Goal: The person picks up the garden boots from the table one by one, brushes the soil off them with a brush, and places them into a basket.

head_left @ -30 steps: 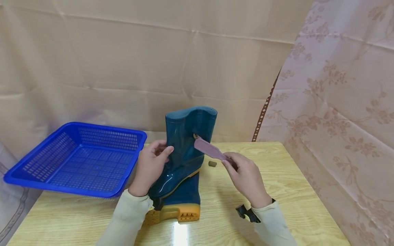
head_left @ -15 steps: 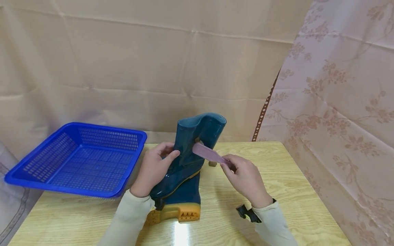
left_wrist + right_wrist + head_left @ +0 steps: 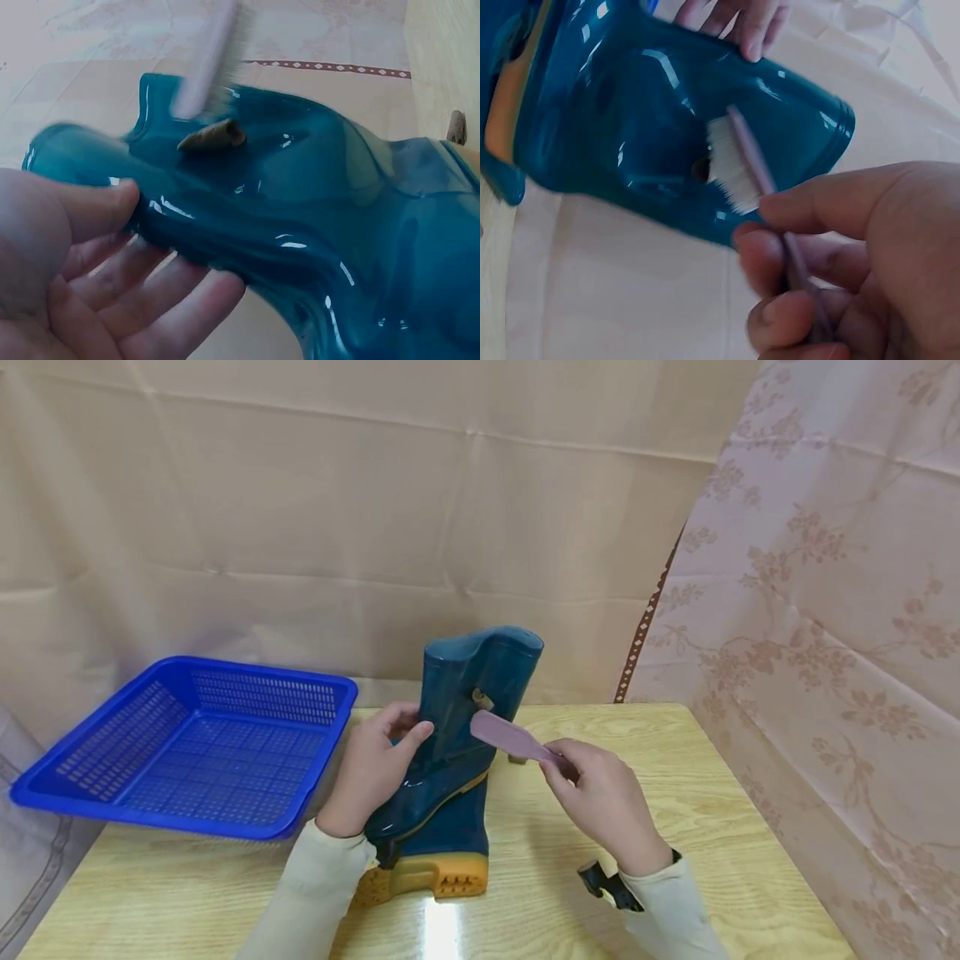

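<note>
A teal rubber boot (image 3: 450, 727) stands tilted to the right, its toe toward me, over a second boot (image 3: 457, 822) lying on its side with a yellow sole. My left hand (image 3: 378, 764) grips its shaft at the left edge, thumb in front and fingers behind, as the left wrist view (image 3: 127, 277) shows. On the shaft sits a curled brown piece (image 3: 214, 136). My right hand (image 3: 603, 793) holds a mauve brush (image 3: 506, 735) by its handle. Its white bristles (image 3: 731, 169) face the shaft, right beside the brown piece.
A blue plastic basket (image 3: 180, 831) stands on the left of the wooden table (image 3: 675, 827). Another small brown piece (image 3: 517, 759) lies on the table behind the brush. Beige curtain (image 3: 375, 527) hangs behind, with a floral cloth (image 3: 840, 652) at the right.
The boot's top first leaned right, then came slightly back to the left. The brush has dropped a little on the shaft, and the brown piece shows more fully above it.
</note>
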Demonstrator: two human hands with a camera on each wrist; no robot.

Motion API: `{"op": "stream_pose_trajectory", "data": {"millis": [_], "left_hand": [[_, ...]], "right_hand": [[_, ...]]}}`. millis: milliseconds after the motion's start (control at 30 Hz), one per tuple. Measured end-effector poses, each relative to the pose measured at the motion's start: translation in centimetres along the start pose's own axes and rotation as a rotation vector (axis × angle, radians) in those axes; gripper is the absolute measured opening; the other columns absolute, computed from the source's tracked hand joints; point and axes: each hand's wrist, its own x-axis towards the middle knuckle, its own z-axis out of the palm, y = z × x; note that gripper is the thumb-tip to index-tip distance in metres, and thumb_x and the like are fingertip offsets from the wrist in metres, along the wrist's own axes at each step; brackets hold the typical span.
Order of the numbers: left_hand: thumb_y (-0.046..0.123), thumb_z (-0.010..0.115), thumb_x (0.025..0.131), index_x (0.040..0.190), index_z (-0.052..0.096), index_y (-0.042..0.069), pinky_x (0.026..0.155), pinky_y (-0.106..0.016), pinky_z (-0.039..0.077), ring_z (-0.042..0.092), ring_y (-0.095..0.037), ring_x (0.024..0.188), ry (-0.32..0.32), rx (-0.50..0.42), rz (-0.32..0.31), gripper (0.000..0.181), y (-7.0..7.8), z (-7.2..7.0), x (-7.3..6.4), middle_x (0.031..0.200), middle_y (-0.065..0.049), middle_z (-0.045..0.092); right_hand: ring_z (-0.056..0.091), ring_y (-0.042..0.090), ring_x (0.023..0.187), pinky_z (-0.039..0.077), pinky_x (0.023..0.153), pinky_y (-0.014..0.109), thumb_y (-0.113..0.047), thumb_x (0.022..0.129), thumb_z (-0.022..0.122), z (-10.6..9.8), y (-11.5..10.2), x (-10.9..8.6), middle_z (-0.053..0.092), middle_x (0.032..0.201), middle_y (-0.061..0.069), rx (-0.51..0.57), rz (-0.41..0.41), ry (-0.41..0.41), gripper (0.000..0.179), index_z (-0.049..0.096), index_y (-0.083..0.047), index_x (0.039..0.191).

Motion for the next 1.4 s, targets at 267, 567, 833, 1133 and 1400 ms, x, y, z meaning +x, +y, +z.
{"op": "stream_pose_trajectory", "data": {"millis": [267, 567, 833, 1133, 1400], "left_hand": [[0.021, 0.071, 0.1, 0.125, 0.071, 0.016, 0.087, -0.043, 0.059, 0.069, -0.016, 0.1, -0.098, 0.005, 0.125, 0.025, 0.0, -0.1, -0.1, 0.109, 0.001, 0.075], [0.024, 0.067, 0.103, 0.126, 0.069, 0.014, 0.089, -0.046, 0.059, 0.069, -0.02, 0.103, -0.096, 0.014, 0.061, 0.025, -0.1, -0.2, 0.0, 0.111, -0.002, 0.074], [0.024, 0.063, 0.105, 0.128, 0.065, 0.012, 0.087, -0.046, 0.06, 0.071, -0.025, 0.097, -0.053, -0.002, -0.007, 0.026, -0.6, -0.3, 0.2, 0.115, -0.008, 0.073], [0.025, 0.064, 0.104, 0.128, 0.065, 0.011, 0.089, -0.047, 0.058, 0.067, -0.025, 0.102, -0.042, 0.004, 0.0, 0.028, -0.6, -0.2, 0.2, 0.115, -0.008, 0.073], [0.024, 0.065, 0.104, 0.127, 0.066, 0.011, 0.089, -0.048, 0.058, 0.067, -0.026, 0.106, -0.05, 0.007, -0.007, 0.026, -0.6, -0.2, 0.2, 0.115, -0.007, 0.073]], "right_hand": [[0.047, 0.008, 0.062, 0.038, 0.053, 0.025, -0.016, 0.096, 0.075, 0.5, -0.1, 0.1, 0.062, 0.079, -0.006, 0.026, -0.083, 0.089, 0.016, 0.076, -0.013, 0.112], [0.051, 0.011, 0.063, 0.041, 0.054, 0.026, -0.019, 0.098, 0.074, 0.9, 0.4, 0.2, 0.064, 0.08, -0.005, 0.017, -0.011, 0.069, 0.015, 0.076, -0.012, 0.111], [0.049, 0.009, 0.059, 0.039, 0.052, 0.026, -0.016, 0.097, 0.075, 0.7, 0.5, 0.2, 0.062, 0.077, -0.006, 0.019, 0.011, 0.018, 0.011, 0.077, -0.013, 0.107], [0.045, 0.007, 0.053, 0.036, 0.049, 0.026, -0.014, 0.096, 0.075, 0.9, 0.9, 0.4, 0.066, 0.075, -0.004, -0.037, 0.04, -0.03, 0.009, 0.078, -0.011, 0.104], [0.046, 0.008, 0.051, 0.035, 0.046, 0.026, -0.013, 0.096, 0.073, 0.6, 1.0, 0.3, 0.068, 0.075, -0.002, -0.03, 0.079, -0.049, 0.008, 0.078, -0.011, 0.103]]}}
